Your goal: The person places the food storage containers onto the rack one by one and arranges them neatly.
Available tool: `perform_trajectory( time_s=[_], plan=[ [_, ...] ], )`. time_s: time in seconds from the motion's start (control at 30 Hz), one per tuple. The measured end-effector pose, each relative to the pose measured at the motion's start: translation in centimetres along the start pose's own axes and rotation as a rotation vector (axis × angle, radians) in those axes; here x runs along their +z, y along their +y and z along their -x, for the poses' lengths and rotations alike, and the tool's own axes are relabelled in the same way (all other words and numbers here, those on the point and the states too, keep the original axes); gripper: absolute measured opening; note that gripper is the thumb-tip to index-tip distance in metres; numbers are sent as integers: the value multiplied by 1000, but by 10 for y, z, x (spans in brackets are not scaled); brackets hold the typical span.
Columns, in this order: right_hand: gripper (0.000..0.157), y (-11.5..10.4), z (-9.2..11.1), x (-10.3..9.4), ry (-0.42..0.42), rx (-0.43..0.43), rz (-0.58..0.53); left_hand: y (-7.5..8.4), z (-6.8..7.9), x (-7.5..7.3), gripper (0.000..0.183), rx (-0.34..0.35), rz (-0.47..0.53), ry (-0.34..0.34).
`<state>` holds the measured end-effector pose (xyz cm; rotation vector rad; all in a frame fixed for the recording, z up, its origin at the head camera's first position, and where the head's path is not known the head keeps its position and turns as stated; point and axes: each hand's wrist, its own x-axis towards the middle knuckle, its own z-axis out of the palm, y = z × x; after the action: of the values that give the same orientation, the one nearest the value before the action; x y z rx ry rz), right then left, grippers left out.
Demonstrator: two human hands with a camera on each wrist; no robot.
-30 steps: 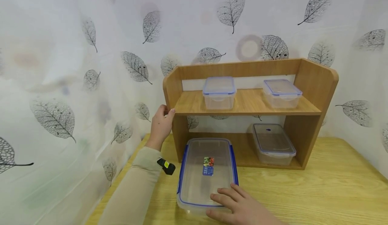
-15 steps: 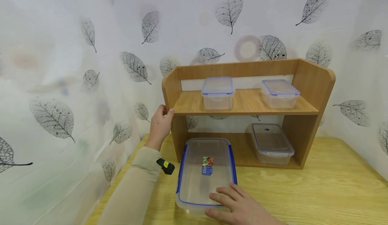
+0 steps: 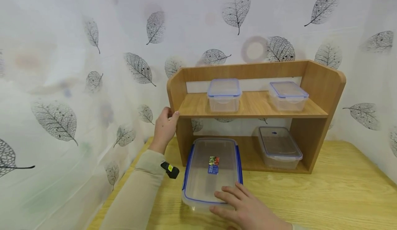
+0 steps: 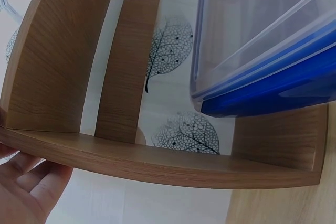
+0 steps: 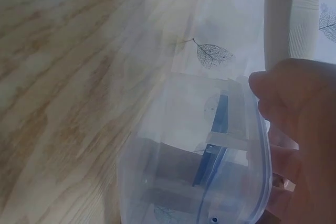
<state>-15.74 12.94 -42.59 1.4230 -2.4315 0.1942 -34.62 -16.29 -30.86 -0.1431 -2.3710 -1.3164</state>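
A large clear plastic food container [image 3: 214, 185] with blue side clips and a fruit label lies lengthwise on the table. Its far end reaches into the lower left bay of the wooden shelf [image 3: 254, 115]. My right hand [image 3: 243, 206] rests against its near right corner, fingers spread over the lid's edge. In the right wrist view, the container's clear wall [image 5: 184, 182] shows beside this hand. My left hand [image 3: 165, 128] grips the shelf's left side panel, thumb at the front edge. The left wrist view shows that panel [image 4: 157, 166] with the fingers [image 4: 47, 182] on it.
Two smaller lidded containers stand on the upper shelf, one left of middle [image 3: 224, 95] and one at right [image 3: 288, 95]. Another lidded container [image 3: 280, 149] sits in the lower right bay. A leaf-patterned curtain [image 3: 198, 23] hangs behind; the yellow wood table [image 3: 341, 188] extends rightward.
The large container has slid slightly away from me, further into the lower bay, with my right hand following it forward. My left hand has stayed on the side panel.
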Motion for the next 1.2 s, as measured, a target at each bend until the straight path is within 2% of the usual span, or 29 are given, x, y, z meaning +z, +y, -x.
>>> perform_trajectory(
  time_s=[0.1, 0.37, 0.6, 0.93, 1.2],
  plan=[
    [59, 3, 0, 0, -13, -6, 4, 2, 0, 0, 38, 0, 1, 1],
    [68, 8, 0, 4, 59, -52, 62, 1, 0, 0, 40, 6, -9, -1],
    [68, 9, 1, 5, 19, -23, 14, 0, 1, 0, 39, 19, -15, 10],
    [68, 10, 0, 4, 15, -18, 3, -1, 0, 0, 38, 36, -14, 12],
    [74, 11, -2, 7, 97, -45, 36, -1, 1, 1, 38, 31, -8, 9]
  ],
)
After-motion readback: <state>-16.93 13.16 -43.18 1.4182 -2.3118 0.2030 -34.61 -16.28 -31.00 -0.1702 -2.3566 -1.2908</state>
